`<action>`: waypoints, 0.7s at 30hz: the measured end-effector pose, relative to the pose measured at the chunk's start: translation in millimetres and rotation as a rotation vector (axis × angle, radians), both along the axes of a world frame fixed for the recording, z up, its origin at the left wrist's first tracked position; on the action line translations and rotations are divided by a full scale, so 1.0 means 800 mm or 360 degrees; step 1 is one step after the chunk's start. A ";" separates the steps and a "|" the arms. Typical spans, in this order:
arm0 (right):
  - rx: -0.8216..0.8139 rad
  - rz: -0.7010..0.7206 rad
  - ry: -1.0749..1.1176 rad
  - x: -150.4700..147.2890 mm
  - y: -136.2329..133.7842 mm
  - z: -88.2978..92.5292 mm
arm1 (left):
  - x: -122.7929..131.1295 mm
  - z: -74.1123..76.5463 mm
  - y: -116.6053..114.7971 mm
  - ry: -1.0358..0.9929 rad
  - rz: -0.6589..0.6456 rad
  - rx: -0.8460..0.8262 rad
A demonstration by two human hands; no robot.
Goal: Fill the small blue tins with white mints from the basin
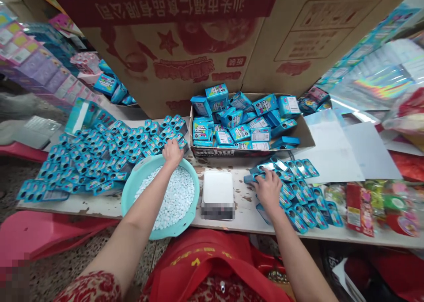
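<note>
My left hand (172, 152) is closed over the back rim of a turquoise basin (126, 185) of small pale candies (175, 196). Its fingertips are at the edge of a large group of small blue boxes (109, 156) with dark round openings; anything in them is hidden. My right hand (269, 190) has its fingers around a small blue box (252, 177) at the left edge of another group of such boxes (303, 200). Between my hands stands a small scale (217, 187) with a white top.
Behind the scale, an open carton (212, 153) holds many closed blue boxes (240, 131). A tall cardboard box (205, 41) stands at the back. Bagged sweets (380, 209) and white sheets (334, 147) lie at right. A pink stool (49, 233) is left of the table.
</note>
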State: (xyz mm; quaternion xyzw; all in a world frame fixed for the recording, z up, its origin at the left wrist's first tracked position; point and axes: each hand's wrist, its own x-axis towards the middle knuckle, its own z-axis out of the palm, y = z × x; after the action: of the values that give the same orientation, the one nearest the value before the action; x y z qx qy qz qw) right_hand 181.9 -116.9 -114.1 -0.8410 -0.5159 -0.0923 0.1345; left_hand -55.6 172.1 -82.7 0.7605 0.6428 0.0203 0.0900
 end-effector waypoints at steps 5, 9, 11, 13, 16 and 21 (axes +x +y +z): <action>0.0154 0.0310 0.0264 -0.018 0.006 0.036 | -0.016 -0.002 -0.022 -0.0176 -0.0065 0.0264; -0.0008 0.0512 0.0430 -0.064 0.036 0.041 | -0.027 0.000 -0.052 -0.0433 -0.0192 0.0352; -0.0101 0.0542 0.0455 -0.087 0.052 0.035 | -0.033 -0.001 -0.067 -0.0575 -0.0287 0.0383; -0.0108 0.0558 0.0456 -0.102 0.062 0.028 | -0.040 -0.002 -0.079 -0.0683 -0.0381 0.0421; 0.0089 0.0531 0.0504 -0.105 0.058 0.025 | -0.056 -0.003 -0.095 -0.0764 -0.0432 0.0440; 0.0366 0.0272 0.0669 -0.075 0.011 0.021 | -0.081 -0.006 -0.117 -0.0797 -0.0335 0.0259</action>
State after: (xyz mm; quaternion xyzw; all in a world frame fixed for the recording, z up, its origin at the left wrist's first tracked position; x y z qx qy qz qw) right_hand 122.2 -107.8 -97.6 -0.7741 -0.5320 0.0383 0.3410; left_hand -120.1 78.9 -87.7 0.7991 0.5142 0.2498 0.1863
